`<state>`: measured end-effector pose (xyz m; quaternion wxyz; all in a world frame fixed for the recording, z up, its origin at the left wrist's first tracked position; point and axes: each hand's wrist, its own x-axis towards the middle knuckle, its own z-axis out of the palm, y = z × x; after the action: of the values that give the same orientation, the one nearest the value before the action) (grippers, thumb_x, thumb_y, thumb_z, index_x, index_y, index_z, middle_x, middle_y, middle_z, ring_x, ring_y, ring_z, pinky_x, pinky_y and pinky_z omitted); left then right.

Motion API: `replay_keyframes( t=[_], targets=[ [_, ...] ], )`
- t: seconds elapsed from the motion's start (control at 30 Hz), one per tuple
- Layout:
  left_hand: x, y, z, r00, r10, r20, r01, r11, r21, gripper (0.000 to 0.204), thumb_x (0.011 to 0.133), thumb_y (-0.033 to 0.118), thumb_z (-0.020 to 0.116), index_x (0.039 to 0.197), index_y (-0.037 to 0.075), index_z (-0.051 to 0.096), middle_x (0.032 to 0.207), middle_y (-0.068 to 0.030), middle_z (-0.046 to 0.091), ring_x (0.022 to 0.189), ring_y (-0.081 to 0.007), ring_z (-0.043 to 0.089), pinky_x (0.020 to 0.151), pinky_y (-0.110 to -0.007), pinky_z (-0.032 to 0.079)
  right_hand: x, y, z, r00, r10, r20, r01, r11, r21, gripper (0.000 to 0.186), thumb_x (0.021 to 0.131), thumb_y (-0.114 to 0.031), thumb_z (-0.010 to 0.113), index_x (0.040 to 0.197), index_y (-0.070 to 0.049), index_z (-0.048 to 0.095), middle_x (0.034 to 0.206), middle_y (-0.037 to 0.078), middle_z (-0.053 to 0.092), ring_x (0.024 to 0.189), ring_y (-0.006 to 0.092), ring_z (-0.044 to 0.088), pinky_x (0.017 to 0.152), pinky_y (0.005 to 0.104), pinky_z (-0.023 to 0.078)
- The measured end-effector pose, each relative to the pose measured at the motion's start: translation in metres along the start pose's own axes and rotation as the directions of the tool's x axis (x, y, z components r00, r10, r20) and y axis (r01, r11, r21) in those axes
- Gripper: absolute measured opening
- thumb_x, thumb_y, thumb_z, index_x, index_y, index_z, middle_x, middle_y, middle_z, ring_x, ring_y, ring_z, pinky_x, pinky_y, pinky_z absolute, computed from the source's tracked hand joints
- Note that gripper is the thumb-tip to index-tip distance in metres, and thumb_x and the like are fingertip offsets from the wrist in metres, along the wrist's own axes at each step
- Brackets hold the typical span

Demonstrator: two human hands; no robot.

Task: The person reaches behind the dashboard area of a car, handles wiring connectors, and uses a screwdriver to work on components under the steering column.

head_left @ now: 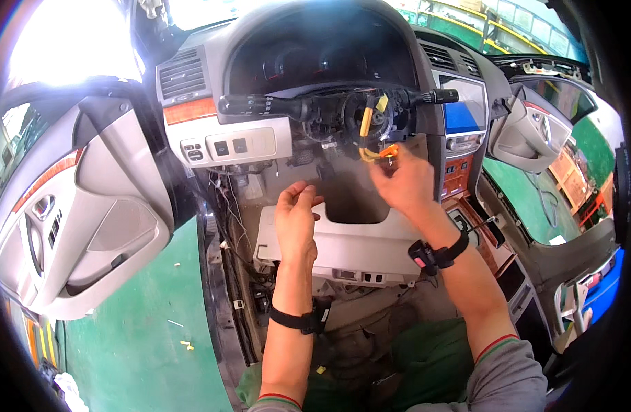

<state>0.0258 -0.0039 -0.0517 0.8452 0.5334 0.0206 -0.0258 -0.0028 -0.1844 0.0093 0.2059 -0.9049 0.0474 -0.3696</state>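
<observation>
My right hand (407, 184) is raised in front of the steering column (398, 117), which has no wheel on it. Its fingers are closed on an orange connector (389, 150) at the end of a yellow-sleeved wire harness (365, 122) that hangs from the column. A small yellow tag (382, 103) sits higher up there. Lower and to the left, my left hand (297, 218) has its thumb and fingertips pressed together; whether anything is between them I cannot make out. Below both hands lies a loose beige dashboard panel (350, 250) with a wide notch in its upper edge.
Stalks stick out left (264, 105) and right (439, 97) of the column, under the instrument cluster (322, 58). A screen (464, 106) is at the right. Loose wires (236, 220) hang by the left sill. The driver's door (89, 213) stands open over a green floor (151, 329).
</observation>
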Motion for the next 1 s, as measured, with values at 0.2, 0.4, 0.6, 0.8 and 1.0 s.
replay_keyframes(
  t=[0.2,0.4,0.6,0.8,1.0],
  targets=[
    [0.001,0.029,0.011,0.993,0.014,0.115,-0.014,1.0,0.002,0.03,0.087,0.014,0.058,0.114,0.0,0.057,0.1,-0.0073,0.065,0.084,-0.0156,0.062,0.065,-0.025,0.042,0.019,0.009,-0.031,0.993,0.072,-0.094,-0.063,0.993,0.096,0.045,0.074,-0.011,0.071,0.115,-0.007,0.054,0.101,0.01,0.065,0.085,0.0263,0.065,0.073,0.0362,0.052],
    [0.027,0.046,-0.029,0.999,0.04,-0.021,-0.042,0.994,-0.1,0.026,0.086,0.01,0.056,0.11,0.001,0.056,0.097,-0.0068,0.064,0.082,-0.0149,0.062,0.063,-0.026,0.041,0.021,-0.002,-0.022,0.934,-0.329,-0.142,0.344,0.934,0.097,0.059,0.073,0.004,0.066,0.128,-0.008,0.049,0.118,0.013,0.06,0.101,0.0284,0.061,0.083,0.0362,0.05],
    [0.053,0.053,-0.083,0.973,0.116,-0.201,-0.14,0.984,-0.111,0.036,0.083,0.011,0.06,0.116,-0.002,0.056,0.098,-0.0084,0.065,0.08,-0.0158,0.062,0.062,-0.026,0.041,0.0,0.011,-0.008,0.986,-0.142,-0.09,0.158,0.968,0.198,0.051,0.077,0.006,0.059,0.126,-0.006,0.048,0.114,0.012,0.061,0.101,0.0235,0.064,0.075,0.0307,0.053],
    [0.068,0.05,-0.115,0.92,0.042,-0.39,-0.136,0.966,-0.219,0.026,0.086,0.013,0.057,0.108,-0.001,0.057,0.098,-0.01,0.065,0.078,-0.016,0.062,0.061,-0.026,0.042,-0.002,0.054,0.002,0.997,-0.031,-0.07,0.04,0.99,0.138,0.041,0.079,0.002,0.059,0.119,-0.005,0.052,0.112,0.016,0.061,0.096,0.0245,0.065,0.072,0.0315,0.053],
    [0.071,0.047,-0.109,0.968,0.227,-0.109,-0.247,0.937,-0.245,0.06,0.089,0.011,0.056,0.144,0.003,0.034,0.143,-0.0118,0.043,0.117,-0.0197,0.052,0.083,-0.032,0.044,-0.032,0.097,0.033,0.917,-0.116,0.381,0.186,0.971,-0.152,0.037,0.082,-0.016,0.064,0.115,-0.001,0.055,0.113,0.023,0.06,0.105,0.037,0.059,0.089,0.0418,0.048]
  ],
)
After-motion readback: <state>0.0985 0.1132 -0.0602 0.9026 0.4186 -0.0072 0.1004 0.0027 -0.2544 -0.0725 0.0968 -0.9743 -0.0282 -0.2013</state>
